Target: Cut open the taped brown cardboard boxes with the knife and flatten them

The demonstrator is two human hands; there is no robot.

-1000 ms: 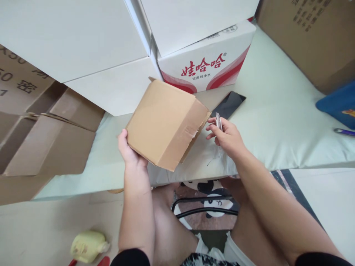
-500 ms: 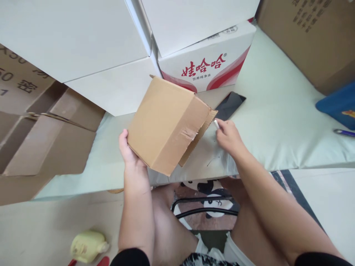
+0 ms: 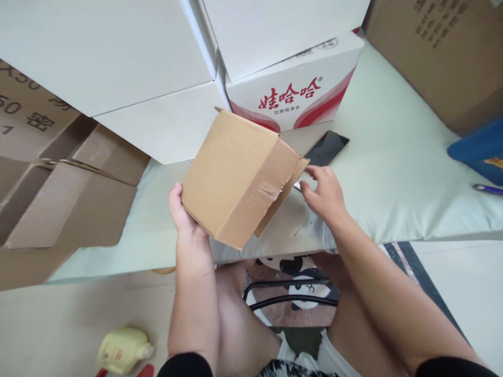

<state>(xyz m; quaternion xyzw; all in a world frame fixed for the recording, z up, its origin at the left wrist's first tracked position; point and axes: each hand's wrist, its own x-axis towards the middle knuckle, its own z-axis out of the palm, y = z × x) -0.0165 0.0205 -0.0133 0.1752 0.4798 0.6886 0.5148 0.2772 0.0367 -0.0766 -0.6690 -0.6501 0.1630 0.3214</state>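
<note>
In the head view, a brown cardboard box [image 3: 230, 167] is held tilted above the cloth-covered table, its torn, flapped end facing right. My left hand [image 3: 184, 212] grips its lower left side, with the thumb on the edge and the other fingers partly hidden underneath. My right hand [image 3: 324, 193] is beside the flap end, thumb and index finger apart. A small white object [image 3: 297, 186] shows by the thumb tip, too small to name; whether the thumb touches it I cannot tell. Behind that hand a dark phone-like slab [image 3: 330, 146] lies on the cloth.
White cartons, one with red lettering [image 3: 291, 99], stand at the back. Large brown cartons [image 3: 66, 204] are on the left, another [image 3: 440, 57] at the far right. A blue container [image 3: 479, 149] and a purple pen [image 3: 487, 188] lie right. A yellow bottle [image 3: 123, 350] is on the floor.
My right hand's fingers have spread from a pinch on the small white object, which now shows lower and further left. The box and my left hand have barely moved.
</note>
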